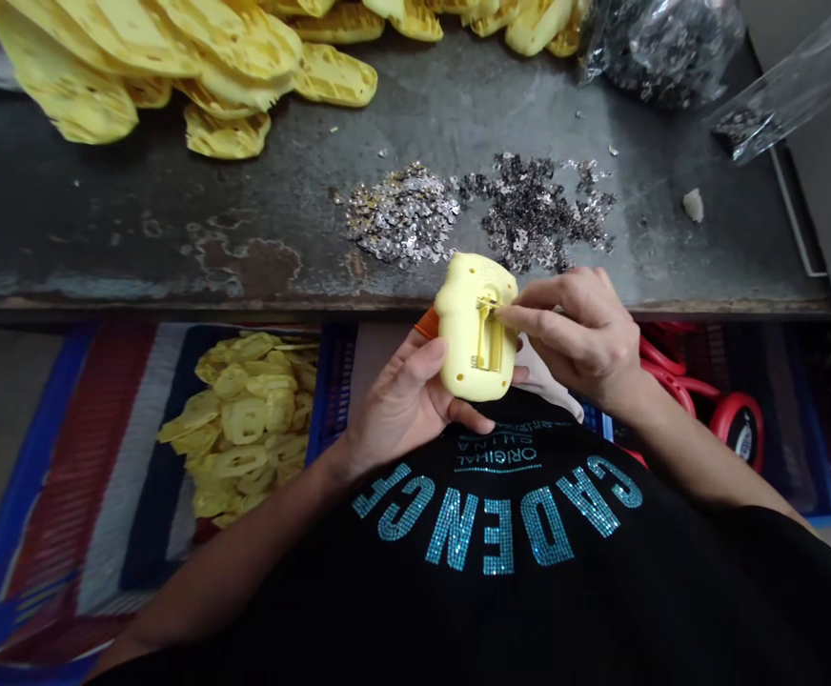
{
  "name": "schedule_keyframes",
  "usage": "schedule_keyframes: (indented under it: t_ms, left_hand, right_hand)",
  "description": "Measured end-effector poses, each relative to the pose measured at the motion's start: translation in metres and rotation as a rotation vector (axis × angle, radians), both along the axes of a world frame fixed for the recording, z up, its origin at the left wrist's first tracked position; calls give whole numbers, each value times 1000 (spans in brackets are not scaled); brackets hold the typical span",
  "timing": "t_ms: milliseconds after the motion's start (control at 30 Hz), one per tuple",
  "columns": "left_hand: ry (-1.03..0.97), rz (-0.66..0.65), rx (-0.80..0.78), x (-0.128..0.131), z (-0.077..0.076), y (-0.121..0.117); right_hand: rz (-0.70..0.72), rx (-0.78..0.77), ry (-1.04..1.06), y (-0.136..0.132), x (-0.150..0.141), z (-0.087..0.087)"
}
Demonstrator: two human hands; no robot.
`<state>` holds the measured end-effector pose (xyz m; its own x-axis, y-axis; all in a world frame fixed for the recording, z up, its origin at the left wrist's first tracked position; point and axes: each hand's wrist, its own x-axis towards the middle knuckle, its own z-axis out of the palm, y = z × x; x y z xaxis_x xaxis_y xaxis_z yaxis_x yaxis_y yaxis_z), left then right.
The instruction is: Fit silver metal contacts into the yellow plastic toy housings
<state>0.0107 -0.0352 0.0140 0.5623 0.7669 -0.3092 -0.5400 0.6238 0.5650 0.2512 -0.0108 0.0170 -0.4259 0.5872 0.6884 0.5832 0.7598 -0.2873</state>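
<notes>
My left hand (pixel 412 386) is closed around a pale yellow plastic housing (pixel 459 329), thumb on its near face and fingers behind. An orange band (pixel 428 324) wraps one finger. The housing is tilted up toward me, with a recessed battery compartment (pixel 491 343) and screw holes at its corners. My right hand (pixel 579 324) pinches at the compartment's upper end, where a small metal contact plate (pixel 487 304) shows at the fingertips; they partly cover it. Just beyond the housing lie a pile of silvery contact plates (pixel 405 214) and a pile of darker ones (pixel 540 210).
Yellow plastic shells (pixel 230 57) are heaped at the back of the worn dark bench (pixel 258 219). Plastic bags of metal parts (pixel 662 57) stand back right. Below the bench edge, yellow pieces (pixel 251 410) fill a crate at left; red items (pixel 734 429) lie in another at right.
</notes>
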Motion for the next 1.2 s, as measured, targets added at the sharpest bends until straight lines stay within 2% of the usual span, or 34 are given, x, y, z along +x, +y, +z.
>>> schedule_keyframes:
  t_ms: [167, 333, 467, 567, 733, 833, 933, 1033, 1100, 1133, 1167, 1200]
  left_hand:
    - [140, 65, 104, 1, 4, -5]
    - [241, 77, 245, 3, 6, -9]
    - [307, 96, 335, 3, 5, -14]
    - [357, 128, 372, 0, 3, -19]
    - [436, 11, 410, -11, -4, -21]
    - [428, 20, 416, -15, -9, -17]
    - [434, 99, 388, -17, -15, -12]
    - [419, 217, 321, -33, -22, -14]
    - [443, 313, 286, -60, -29, -23]
    - [489, 388, 257, -79, -34, -30]
    - [575, 457, 242, -101, -39, -37]
    - [706, 512, 239, -125, -45, -45]
  right_hand:
    - [54, -386, 202, 10, 7, 15]
    - [135, -543, 134, 24, 6, 27]
    - [127, -573, 164, 22, -1, 20]
    - [118, -525, 273, 16, -6, 9]
    - [126, -414, 390, 11, -9, -6]
    - [113, -406, 368, 13, -14, -5]
    - [126, -390, 340, 20, -23, 3]
    - [247, -420, 232, 47, -35, 16]
    - [352, -496, 94, 84, -44, 26]
    - [351, -531, 15, 109, -50, 30]
    - [284, -521, -73, 136, -56, 34]
    - [145, -484, -196, 165, -64, 36]
